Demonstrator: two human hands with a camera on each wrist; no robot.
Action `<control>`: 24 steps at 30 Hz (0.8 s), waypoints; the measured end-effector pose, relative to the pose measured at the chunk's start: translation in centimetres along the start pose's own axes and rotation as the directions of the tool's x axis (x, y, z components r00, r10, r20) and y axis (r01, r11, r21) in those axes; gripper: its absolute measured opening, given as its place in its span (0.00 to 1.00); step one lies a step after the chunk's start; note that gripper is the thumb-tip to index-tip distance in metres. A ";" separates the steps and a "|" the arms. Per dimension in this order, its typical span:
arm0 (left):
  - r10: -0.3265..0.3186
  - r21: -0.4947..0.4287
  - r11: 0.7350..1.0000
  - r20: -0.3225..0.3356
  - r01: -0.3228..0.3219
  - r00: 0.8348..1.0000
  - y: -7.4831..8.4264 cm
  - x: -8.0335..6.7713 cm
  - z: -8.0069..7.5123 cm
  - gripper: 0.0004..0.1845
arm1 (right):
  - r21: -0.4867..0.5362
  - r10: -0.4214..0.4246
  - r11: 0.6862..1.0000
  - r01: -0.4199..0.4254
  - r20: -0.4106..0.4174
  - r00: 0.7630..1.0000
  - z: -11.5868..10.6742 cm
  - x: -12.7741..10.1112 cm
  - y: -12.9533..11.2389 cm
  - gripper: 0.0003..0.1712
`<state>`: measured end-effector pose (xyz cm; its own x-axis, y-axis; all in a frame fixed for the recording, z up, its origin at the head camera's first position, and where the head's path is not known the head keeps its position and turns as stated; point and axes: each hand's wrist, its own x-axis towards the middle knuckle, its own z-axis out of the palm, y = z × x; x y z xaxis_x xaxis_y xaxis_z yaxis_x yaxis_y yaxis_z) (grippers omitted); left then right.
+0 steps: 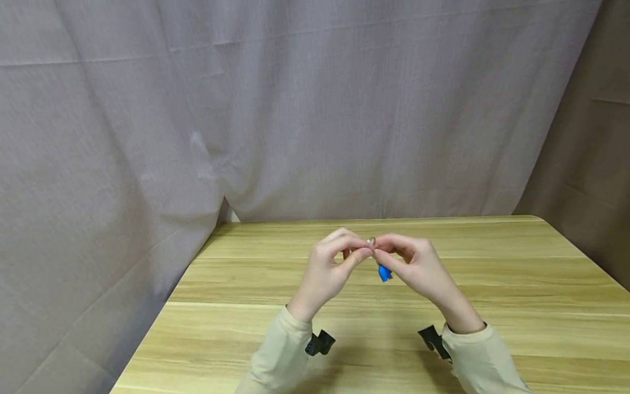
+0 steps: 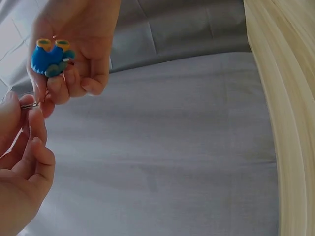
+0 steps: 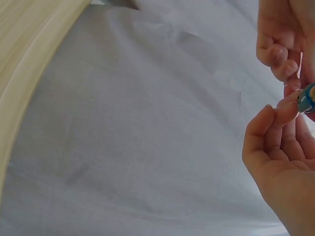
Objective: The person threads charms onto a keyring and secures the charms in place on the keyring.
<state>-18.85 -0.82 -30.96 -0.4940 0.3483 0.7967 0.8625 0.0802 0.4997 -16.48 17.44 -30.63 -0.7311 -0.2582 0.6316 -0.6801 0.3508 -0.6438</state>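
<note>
Above the table, both hands meet at a small keychain with a blue figure (image 1: 384, 273). My left hand (image 1: 330, 268) pinches its metal ring (image 1: 371, 241) between thumb and index finger. From the other side, my right hand (image 1: 418, 271) pinches the keychain close to the ring, fingertips nearly touching the left ones. The figure hangs below the right fingers. In the left wrist view the blue figure (image 2: 47, 61) shows two yellow-orange feet, and a bit of the metal ring (image 2: 29, 105) glints between the fingertips. Only part of the figure (image 3: 306, 102) enters the right wrist view.
A wood-grain table (image 1: 236, 328) lies under the hands. Grey cloth (image 1: 315, 109) hangs behind and to the left, with a darker brown cloth (image 1: 595, 137) at the right. Black wrist mounts (image 1: 320, 343) sit at both sleeves.
</note>
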 end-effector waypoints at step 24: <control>-0.415 -0.356 0.831 0.115 0.428 0.903 0.5 0.0 -0.7 0.08 | -0.320 -0.205 0.931 0.174 -0.066 0.977 0.9 0.1 -0.6 0.11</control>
<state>-18.54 -1.45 -30.47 -0.7910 0.3888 0.4724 0.4662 -0.1171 0.8769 -16.18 16.41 -30.58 -0.5706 -0.2651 0.7772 -0.7430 0.5697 -0.3513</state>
